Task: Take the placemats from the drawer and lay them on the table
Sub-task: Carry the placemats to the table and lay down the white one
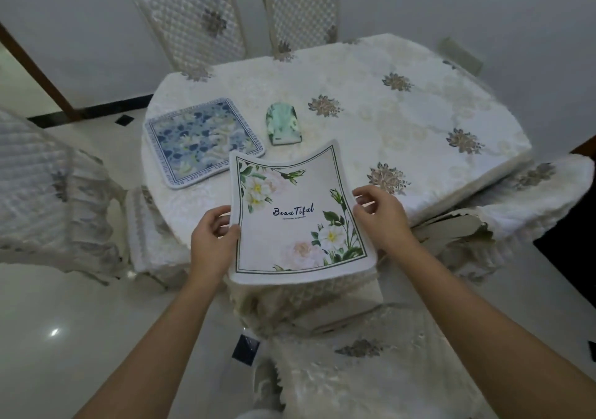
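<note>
The table [403,73] is sitting under a pale flowered cloth. I am holding the white placemat [296,225] over its near edge, the mat sagging in the middle. The blue placemat [204,141] is lying flat on the table's left side. My left hand [211,241] and right hand [383,218] are each pinching a side edge of the white placemat. A small green thing [283,125] is lying just beside the blue placemat.

white placemat [300,225]: matt cloth-like sheet, limp enough to sag and curl at the edges, printed flowers, no sheen. blue placemat [203,141]: same matt look, printed, soft rounded rim. bench cover [419,102]: cream cloth, embossed pattern, raised embroidered motifs. chair covers [190,22]: quilted fabric, bumpy, lace trim. floor [64,315]: glossy pale tile, mirrors a light spot. door frame [35,70]: brown, looks like wood. green item [282,125]: material unclear.
</note>
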Available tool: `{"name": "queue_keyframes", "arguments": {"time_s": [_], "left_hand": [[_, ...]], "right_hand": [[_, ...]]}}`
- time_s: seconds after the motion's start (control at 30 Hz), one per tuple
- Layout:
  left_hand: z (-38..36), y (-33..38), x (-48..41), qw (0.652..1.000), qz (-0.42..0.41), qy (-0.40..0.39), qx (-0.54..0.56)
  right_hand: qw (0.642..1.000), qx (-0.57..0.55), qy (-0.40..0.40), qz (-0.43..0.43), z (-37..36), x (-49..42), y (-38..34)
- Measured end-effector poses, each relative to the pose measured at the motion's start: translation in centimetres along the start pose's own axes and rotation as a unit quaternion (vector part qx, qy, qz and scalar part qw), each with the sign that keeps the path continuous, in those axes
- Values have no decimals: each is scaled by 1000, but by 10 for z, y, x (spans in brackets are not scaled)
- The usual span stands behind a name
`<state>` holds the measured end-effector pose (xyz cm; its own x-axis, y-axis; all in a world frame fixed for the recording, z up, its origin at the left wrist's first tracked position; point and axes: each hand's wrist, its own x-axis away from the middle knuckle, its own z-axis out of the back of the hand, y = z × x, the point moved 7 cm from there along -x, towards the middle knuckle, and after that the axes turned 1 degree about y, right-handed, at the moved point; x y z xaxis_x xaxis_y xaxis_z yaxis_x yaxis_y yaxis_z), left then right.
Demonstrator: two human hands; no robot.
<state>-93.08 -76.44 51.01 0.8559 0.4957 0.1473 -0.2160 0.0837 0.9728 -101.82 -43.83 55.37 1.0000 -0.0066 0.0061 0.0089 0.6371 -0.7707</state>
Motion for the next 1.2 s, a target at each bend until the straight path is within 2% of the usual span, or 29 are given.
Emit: {"name": "queue_keyframes", "arguments": {"time_s": [0.13, 0.43, 0.7, 0.83, 1.03, 1.2], "left_hand": [[-19, -9, -13, 999, 11, 2, -33], [-70, -32, -35, 994, 24, 70, -78], [-94, -86, -41, 980, 105, 126, -110], [-90, -92, -34, 969, 89, 122, -194], [-104, -83, -40, 969, 65, 113, -209], [-107, -93, -42, 962, 69, 104, -242]], "right_hand": [[999, 16, -40, 0, -10, -29, 19], [996, 18, -67, 55, -32, -123, 75], [993, 23, -110, 39, -60, -158, 134], [992, 31, -110, 44, -60, -153, 152], [993, 26, -91, 65, -52, -160, 153], [991, 59, -104, 57, -58, -174, 161]]}}
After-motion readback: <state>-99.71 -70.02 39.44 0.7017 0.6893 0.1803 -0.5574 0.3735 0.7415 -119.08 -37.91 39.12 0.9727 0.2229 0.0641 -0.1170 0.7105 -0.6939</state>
